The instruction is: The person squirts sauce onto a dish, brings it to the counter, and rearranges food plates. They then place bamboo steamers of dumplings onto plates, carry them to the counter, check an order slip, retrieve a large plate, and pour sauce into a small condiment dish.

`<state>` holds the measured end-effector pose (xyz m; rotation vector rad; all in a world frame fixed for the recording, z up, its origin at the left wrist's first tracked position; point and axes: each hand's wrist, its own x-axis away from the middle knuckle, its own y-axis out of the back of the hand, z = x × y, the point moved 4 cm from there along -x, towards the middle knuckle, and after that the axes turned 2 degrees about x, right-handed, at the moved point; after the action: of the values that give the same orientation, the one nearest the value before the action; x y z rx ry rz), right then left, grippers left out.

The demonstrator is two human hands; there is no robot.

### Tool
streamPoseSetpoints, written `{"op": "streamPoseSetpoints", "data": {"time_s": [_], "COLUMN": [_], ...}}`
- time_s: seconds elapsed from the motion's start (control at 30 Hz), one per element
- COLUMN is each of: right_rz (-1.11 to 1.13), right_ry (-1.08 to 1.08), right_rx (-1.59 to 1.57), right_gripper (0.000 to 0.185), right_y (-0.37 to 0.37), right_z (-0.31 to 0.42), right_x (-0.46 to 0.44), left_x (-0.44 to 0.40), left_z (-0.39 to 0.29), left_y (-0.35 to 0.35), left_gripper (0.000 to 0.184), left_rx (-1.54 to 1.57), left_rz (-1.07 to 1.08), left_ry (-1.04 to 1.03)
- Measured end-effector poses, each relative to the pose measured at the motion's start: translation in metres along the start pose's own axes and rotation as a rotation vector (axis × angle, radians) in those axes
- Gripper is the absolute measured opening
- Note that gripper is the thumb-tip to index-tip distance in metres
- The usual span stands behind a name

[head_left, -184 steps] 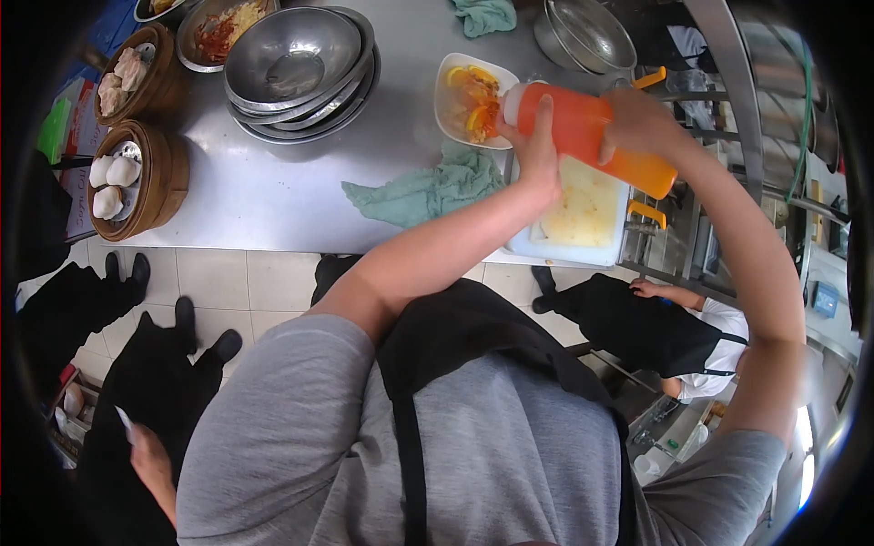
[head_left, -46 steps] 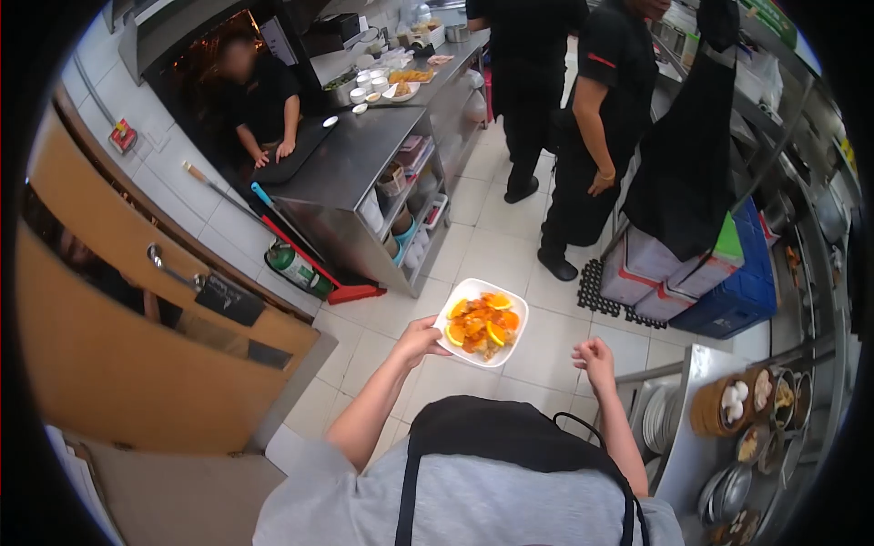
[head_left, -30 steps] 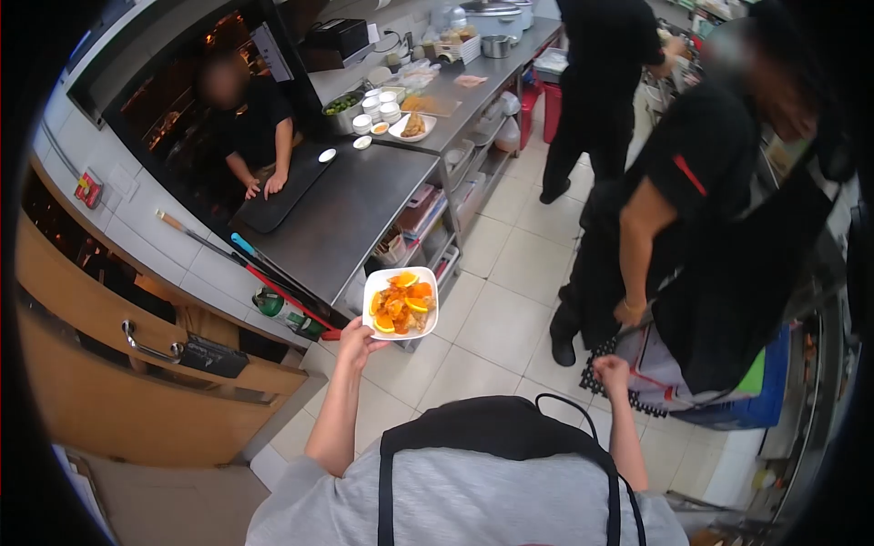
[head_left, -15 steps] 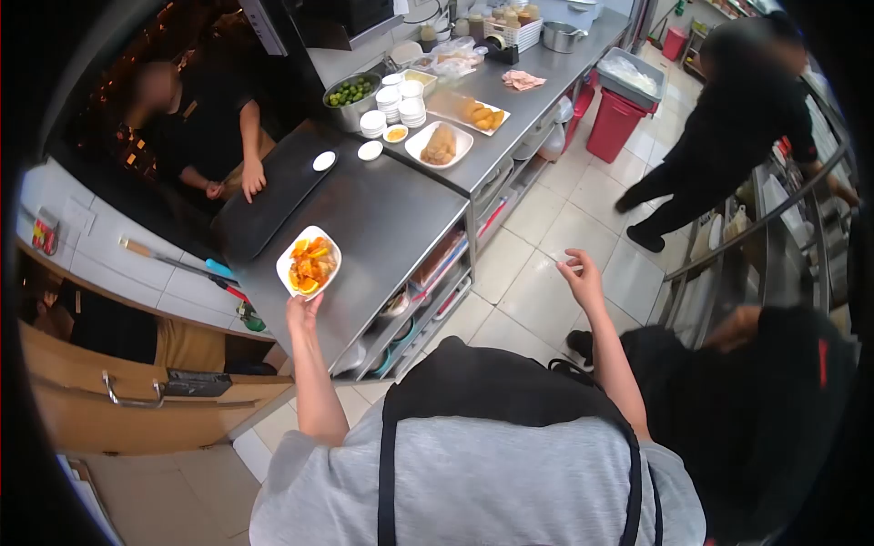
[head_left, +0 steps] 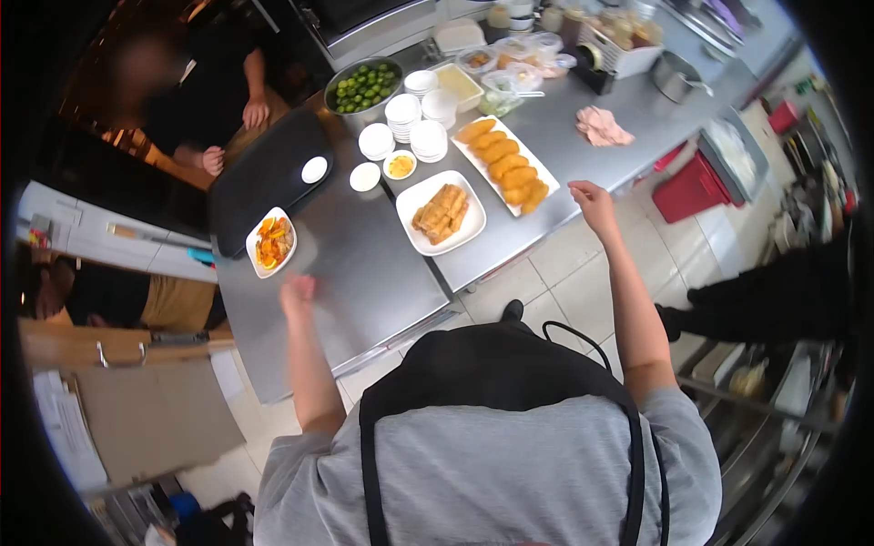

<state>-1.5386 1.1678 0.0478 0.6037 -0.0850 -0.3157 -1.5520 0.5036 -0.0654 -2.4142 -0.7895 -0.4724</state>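
Observation:
My left hand (head_left: pixel 298 293), blurred by motion, hovers above the steel counter (head_left: pixel 364 264), apart from a white dish (head_left: pixel 250 247) of glossy orange food with citrus slices. That dish sits at the near edge of a black tray (head_left: pixel 241 196). Out to the right, my right hand (head_left: pixel 594 202) is held with its fingers curled in, and nothing shows in it. Nearest to it is a long white platter (head_left: pixel 475 144) with a row of golden fried pieces. Between my hands stands a square white plate (head_left: pixel 414 205) holding stacked fried rolls (head_left: pixel 441 215).
Stacked white saucers (head_left: pixel 402 114), a small bowl of yellow sauce (head_left: pixel 399 165) and a pot of green limes (head_left: pixel 364 88) line the back. A pink cloth (head_left: pixel 603 126) lies to the right. One person (head_left: pixel 209 91) stands beyond the tray, another (head_left: pixel 774 300) at right. A red bin (head_left: pixel 689 189) stands beside the counter.
My left hand has let go of the dish of orange food, which now rests by the tray. My right hand has moved toward the counter, and my view has turned right.

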Motion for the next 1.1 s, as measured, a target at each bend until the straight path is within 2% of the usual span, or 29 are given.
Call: {"op": "streamPoseSetpoints", "data": {"time_s": [0.03, 0.07, 0.13, 0.17, 0.23, 0.3, 0.33, 0.4, 0.43, 0.5, 0.7, 0.77, 0.93, 1.03, 1.1], "right_rz": [0.021, 0.057, 0.169, 0.258, 0.473, 0.588, 0.601, 0.657, 0.691, 0.650, 0.600, 0.587, 0.577, 0.553, 0.537], "right_ry": [0.058, 0.075, 0.040, 0.031, 0.014, -0.066, 0.008, -0.046, -0.029, -0.142, -0.158, -0.149, -0.154, -0.073, -0.034], "right_rx": [0.020, 0.012, 0.121, 0.026, -0.149, -0.027, -0.010, -0.220, -0.222, -0.268, -0.222, -0.215, -0.201, -0.062, -0.021], "right_gripper": [0.026, 0.026, 0.025, 0.025, 0.027, 0.019, 0.017, 0.018, 0.018, 0.020, 0.022, 0.022, 0.024, 0.023, 0.019], "right_y": [-0.005, -0.013, -0.036, -0.054, -0.079, -0.080, -0.080, -0.088, -0.091, -0.086, -0.085, -0.083, -0.084, -0.082, -0.083], "right_z": [-0.003, -0.008, -0.019, -0.034, -0.045, -0.038, -0.036, -0.055, -0.053, -0.052, -0.055, -0.048, -0.050, -0.048, -0.051], "right_x": [-0.029, -0.055, -0.108, -0.124, -0.147, -0.156, -0.158, -0.163, -0.159, -0.157, -0.157, -0.154, -0.156, -0.158, -0.162], "left_x": [0.008, 0.079, 0.137, 0.155, 0.178, 0.168, 0.169, 0.169, 0.170, 0.172, 0.143, 0.127, 0.084, 0.071, 0.079], "left_z": [0.026, 0.037, 0.070, 0.090, 0.112, 0.140, 0.141, 0.143, 0.137, 0.126, 0.058, 0.039, 0.030, 0.035, 0.043], "left_y": [-0.023, -0.090, -0.174, -0.191, -0.223, -0.222, -0.224, -0.224, -0.218, -0.212, -0.150, -0.131, -0.098, -0.096, -0.097], "left_gripper": [0.036, 0.040, 0.055, 0.054, 0.051, 0.048, 0.048, 0.045, 0.045, 0.043, 0.040, 0.044, 0.045, 0.047, 0.045], "left_rx": [-0.247, -0.332, -0.379, -0.330, -0.271, -0.179, -0.159, -0.221, -0.208, -0.144, -0.213, -0.218, -0.196, -0.126, 0.055], "left_rz": [0.263, 0.314, 0.504, 0.569, 0.478, 0.345, 0.295, 0.220, 0.189, 0.200, 0.079, 0.034, 0.023, 0.005, -0.212], "left_ry": [0.163, 0.193, 0.456, 0.511, 0.527, 0.339, 0.294, 0.290, 0.273, 0.240, 0.151, 0.137, 0.192, 0.185, 0.034]}}
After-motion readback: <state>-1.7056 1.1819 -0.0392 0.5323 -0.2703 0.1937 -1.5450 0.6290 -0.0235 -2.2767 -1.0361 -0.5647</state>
